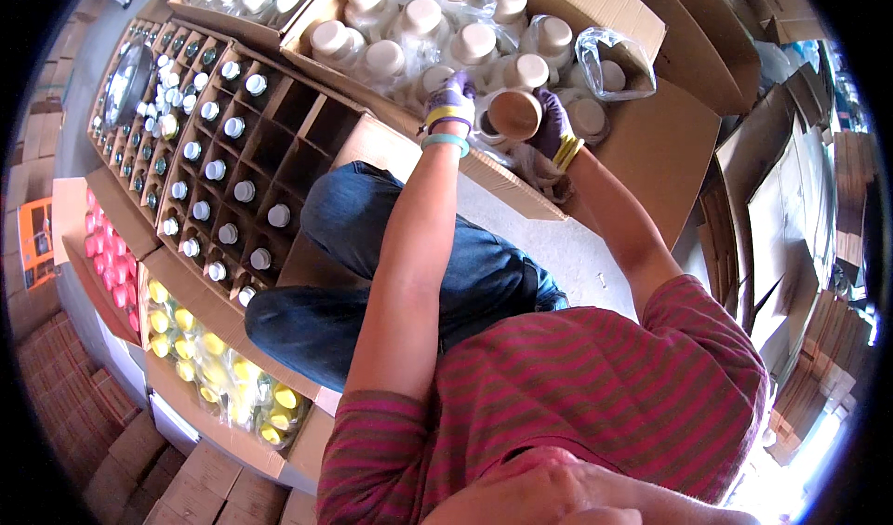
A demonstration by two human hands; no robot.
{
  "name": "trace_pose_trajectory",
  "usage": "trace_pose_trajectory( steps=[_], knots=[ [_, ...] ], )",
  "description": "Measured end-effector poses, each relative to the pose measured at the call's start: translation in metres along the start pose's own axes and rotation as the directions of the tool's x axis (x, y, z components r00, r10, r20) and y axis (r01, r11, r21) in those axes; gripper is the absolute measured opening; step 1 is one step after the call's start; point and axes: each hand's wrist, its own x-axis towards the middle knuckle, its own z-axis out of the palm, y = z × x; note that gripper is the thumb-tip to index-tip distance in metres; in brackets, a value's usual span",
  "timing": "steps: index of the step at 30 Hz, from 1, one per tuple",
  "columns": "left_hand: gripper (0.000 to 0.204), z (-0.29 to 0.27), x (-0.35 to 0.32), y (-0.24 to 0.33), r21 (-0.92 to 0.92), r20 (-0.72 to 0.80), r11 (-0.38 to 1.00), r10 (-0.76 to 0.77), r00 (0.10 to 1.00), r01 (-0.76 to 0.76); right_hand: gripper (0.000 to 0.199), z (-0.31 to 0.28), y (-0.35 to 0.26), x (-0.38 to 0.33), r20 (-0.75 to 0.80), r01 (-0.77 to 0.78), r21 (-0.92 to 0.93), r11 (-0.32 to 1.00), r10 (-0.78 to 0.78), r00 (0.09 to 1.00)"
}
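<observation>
My right hand [554,127], in a purple glove with a yellow cuff, is closed on the side of a tan cup-shaped piece [516,116] with a round face turned up toward me. To its left, my left hand [450,102], also gloved, bends its fingers down at the near edge of an open carton [521,190]; what they grip is hidden. Clear jars with cream lids [423,16] fill that carton, several wrapped in clear plastic bags. An open plastic bag [614,65] stands up at the carton's right side.
At left, a divided carton [296,106] holds white-capped bottles [244,190]. Nearer lie yellow-capped bottles [214,344] in a carton, with pink-capped ones [116,265] beside them. Flattened cardboard [791,199] leans at right. My knees rest between the cartons.
</observation>
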Motion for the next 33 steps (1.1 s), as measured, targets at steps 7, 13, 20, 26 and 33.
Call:
trace_pose_trajectory(
  steps=[7,13,20,26,33],
  knots=[
    [0.024,0.013,-0.018,0.021,0.117,0.348,0.971,0.157,0.924,-0.21,0.046,-0.024,-0.005,0.038,0.005,-0.079,0.136,0.988,0.079,0.997],
    [0.029,-0.009,-0.024,0.044,0.558,0.428,0.803,-0.063,0.901,-0.209,0.053,-0.005,-0.002,0.016,-0.097,0.346,-0.624,0.701,-0.508,0.856],
    [0.028,0.0,-0.017,0.033,0.526,0.187,0.85,-0.101,0.977,-0.013,0.082,0.032,0.023,0.0,0.645,0.388,-0.653,-0.651,-0.208,0.736],
    [0.024,-0.023,-0.015,0.049,0.274,0.025,0.959,-0.076,0.997,0.066,0.093,0.039,0.036,0.017,0.325,0.208,-0.717,-0.666,-0.055,0.944],
    [0.006,-0.029,-0.017,0.04,0.132,-0.295,0.991,0.05,0.954,-0.012,0.05,-0.016,0.007,0.024,0.365,0.471,-0.834,0.289,-0.351,0.862]
  ],
)
